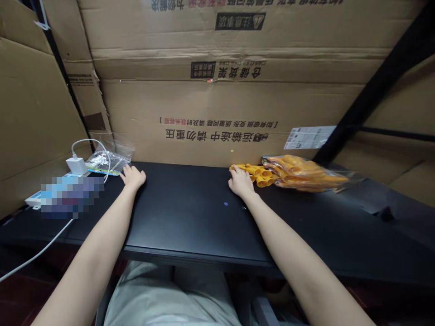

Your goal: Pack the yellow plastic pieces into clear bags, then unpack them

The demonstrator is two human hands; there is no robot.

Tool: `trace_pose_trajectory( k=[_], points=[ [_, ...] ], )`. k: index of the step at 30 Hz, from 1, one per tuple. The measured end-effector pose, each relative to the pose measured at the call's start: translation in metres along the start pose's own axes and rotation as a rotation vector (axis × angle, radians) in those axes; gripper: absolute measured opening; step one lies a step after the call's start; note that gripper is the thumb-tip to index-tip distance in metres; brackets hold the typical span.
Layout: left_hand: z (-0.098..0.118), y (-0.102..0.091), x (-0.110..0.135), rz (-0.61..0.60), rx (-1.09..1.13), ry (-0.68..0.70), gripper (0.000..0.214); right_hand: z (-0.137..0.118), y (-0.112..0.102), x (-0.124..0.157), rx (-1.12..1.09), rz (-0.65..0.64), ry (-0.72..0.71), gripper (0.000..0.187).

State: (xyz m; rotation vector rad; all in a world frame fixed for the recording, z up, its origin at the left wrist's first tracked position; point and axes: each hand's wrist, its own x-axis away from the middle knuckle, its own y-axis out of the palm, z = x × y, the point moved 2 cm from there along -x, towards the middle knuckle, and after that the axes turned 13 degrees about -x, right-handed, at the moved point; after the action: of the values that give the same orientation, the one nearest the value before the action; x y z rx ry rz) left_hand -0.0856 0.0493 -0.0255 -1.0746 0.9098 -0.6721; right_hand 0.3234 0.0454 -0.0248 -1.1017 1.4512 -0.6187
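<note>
My left hand [133,176] lies palm down on the black table [190,213], fingers stretched toward a clear plastic bag [108,159] with small items inside, fingertips touching or nearly touching its edge. My right hand [240,182] rests on the table too, fingers reaching to a heap of loose yellow-orange plastic parts [258,174]. Whether the fingers grip one of these parts is hidden. Just right of it lies a clear bag full of the same orange parts [306,174].
A white charger plug [76,165] with its cable sits at the far left beside a power strip [34,200]. Cardboard sheets [217,90] wall off the back and left. A black slanted frame bar [374,86] rises at the right. My lap is below the table edge.
</note>
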Motion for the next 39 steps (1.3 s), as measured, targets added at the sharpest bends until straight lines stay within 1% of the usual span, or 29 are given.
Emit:
trace_pose_trajectory(
  k=[2, 4, 6, 9, 14, 20, 23, 26, 28, 30, 34, 37, 39],
  points=[
    [-0.01, 0.002, -0.005, -0.025, -0.006, -0.067, 0.061, 0.001, 0.001, 0.0, 0.028, -0.062, 0.05, 0.042],
    [-0.017, 0.003, -0.009, -0.068, -0.018, -0.113, 0.064, 0.001, 0.0, 0.0, 0.043, -0.092, 0.071, 0.041],
    [-0.02, 0.003, -0.01, -0.111, -0.037, -0.136, 0.065, 0.0, -0.001, 0.0, 0.05, -0.089, 0.082, 0.042],
    [-0.016, 0.0, -0.008, -0.137, -0.065, -0.116, 0.063, 0.0, -0.002, 0.001, 0.064, -0.069, 0.118, 0.043],
    [0.001, -0.01, 0.001, -0.147, -0.14, -0.015, 0.056, -0.002, -0.006, 0.003, 0.096, -0.067, 0.191, 0.042],
    [0.029, -0.027, 0.019, -0.188, -0.229, 0.196, 0.045, -0.006, -0.011, 0.004, 0.114, -0.047, 0.224, 0.038],
    [0.04, -0.035, 0.028, -0.182, -0.259, 0.279, 0.043, -0.006, -0.011, 0.004, 0.159, -0.021, 0.273, 0.038],
    [0.047, -0.041, 0.034, -0.16, -0.262, 0.406, 0.041, -0.005, -0.012, 0.005, 0.172, -0.003, 0.321, 0.039],
    [0.05, -0.044, 0.037, -0.155, -0.25, 0.494, 0.041, -0.004, -0.014, 0.005, 0.166, -0.007, 0.333, 0.038],
    [0.052, -0.046, 0.039, -0.153, -0.245, 0.55, 0.042, -0.005, -0.016, 0.005, 0.163, -0.011, 0.328, 0.037],
    [0.054, -0.047, 0.042, -0.148, -0.261, 0.565, 0.042, -0.008, -0.019, 0.004, 0.154, -0.006, 0.315, 0.036],
    [0.056, -0.045, 0.046, -0.151, -0.266, 0.55, 0.041, -0.011, -0.018, 0.003, 0.115, -0.029, 0.313, 0.036],
    [0.057, -0.043, 0.049, -0.142, -0.281, 0.544, 0.044, -0.013, -0.015, 0.002, 0.072, -0.052, 0.285, 0.036]
  ],
)
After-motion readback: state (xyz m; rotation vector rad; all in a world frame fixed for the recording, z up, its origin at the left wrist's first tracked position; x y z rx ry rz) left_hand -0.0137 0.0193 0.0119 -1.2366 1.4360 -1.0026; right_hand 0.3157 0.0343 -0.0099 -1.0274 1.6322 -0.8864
